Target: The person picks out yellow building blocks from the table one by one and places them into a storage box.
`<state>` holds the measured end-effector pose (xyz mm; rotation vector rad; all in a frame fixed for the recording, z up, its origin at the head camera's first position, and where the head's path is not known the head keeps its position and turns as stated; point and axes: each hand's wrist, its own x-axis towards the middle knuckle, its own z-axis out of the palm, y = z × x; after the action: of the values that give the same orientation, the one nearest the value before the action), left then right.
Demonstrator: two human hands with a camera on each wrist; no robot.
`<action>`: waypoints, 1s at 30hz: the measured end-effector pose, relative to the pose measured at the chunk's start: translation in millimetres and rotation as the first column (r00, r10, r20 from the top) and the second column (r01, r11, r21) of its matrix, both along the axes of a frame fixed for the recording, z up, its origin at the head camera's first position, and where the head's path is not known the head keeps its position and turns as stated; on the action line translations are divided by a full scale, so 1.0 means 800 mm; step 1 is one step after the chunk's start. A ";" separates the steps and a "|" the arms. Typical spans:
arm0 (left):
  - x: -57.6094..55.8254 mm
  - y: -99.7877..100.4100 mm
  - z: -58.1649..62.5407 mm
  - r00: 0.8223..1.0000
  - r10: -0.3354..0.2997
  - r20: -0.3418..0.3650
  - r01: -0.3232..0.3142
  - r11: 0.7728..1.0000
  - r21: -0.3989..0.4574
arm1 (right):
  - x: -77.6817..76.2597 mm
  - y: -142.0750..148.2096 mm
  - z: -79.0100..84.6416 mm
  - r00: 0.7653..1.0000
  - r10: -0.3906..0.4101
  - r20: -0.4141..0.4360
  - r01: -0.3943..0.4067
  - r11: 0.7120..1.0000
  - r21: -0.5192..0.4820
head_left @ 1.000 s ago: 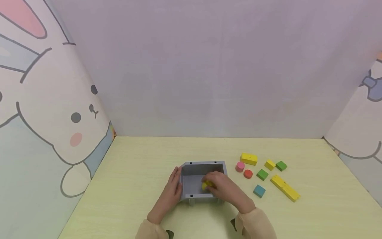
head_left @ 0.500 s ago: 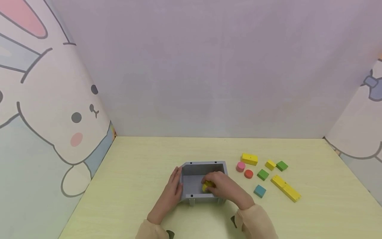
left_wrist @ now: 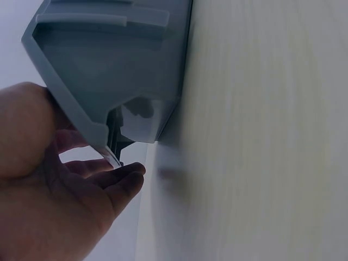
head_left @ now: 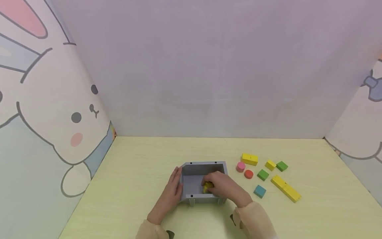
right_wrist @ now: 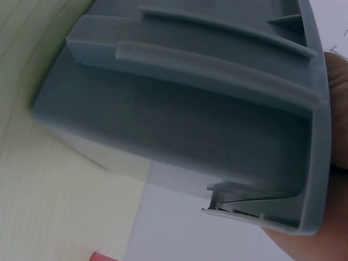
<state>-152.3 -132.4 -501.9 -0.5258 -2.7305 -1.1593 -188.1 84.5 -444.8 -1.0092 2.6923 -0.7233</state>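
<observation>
Up close, the left hand (left_wrist: 49, 201) rests against the corner of the grey box (left_wrist: 117, 70), fingers relaxed, with pale yellow table (left_wrist: 261, 136) alongside.

Tabletop layout: box at centre, loose blocks to its right.
Box (head_left: 203, 181) on tabletop (head_left: 134, 172); left hand (head_left: 171, 192) against its left wall, right hand (head_left: 223, 187) inside it with one block (head_left: 207, 186); block group (head_left: 265, 176) well right, behind a wall panel (head_left: 209, 83).
</observation>
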 end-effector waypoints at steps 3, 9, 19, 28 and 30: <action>0.000 0.000 0.001 1.000 0.002 0.002 -0.002 1.000 -0.001 | 0.000 -0.001 0.001 1.000 0.010 -0.010 -0.010 1.000 0.007; 0.001 0.000 0.002 1.000 0.001 0.004 -0.001 1.000 -0.001 | 0.000 -0.002 0.002 1.000 0.011 -0.027 -0.011 1.000 0.026; 0.001 0.001 0.002 1.000 0.007 0.000 -0.007 1.000 -0.010 | -0.001 -0.003 -0.001 0.999 0.012 -0.030 -0.011 0.999 0.033; -0.001 0.001 0.001 1.000 0.003 0.015 -0.003 1.000 -0.004 | -0.001 -0.003 -0.001 0.999 0.030 -0.015 -0.029 0.998 0.062; -0.001 0.001 0.001 1.000 0.004 0.020 -0.003 1.000 -0.005 | -0.001 -0.003 -0.001 1.000 0.028 -0.012 -0.027 0.998 0.062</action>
<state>-152.7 -131.9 -501.3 -0.5125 -2.7504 -1.1639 -188.7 81.9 -445.4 -1.0370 2.6884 -0.6261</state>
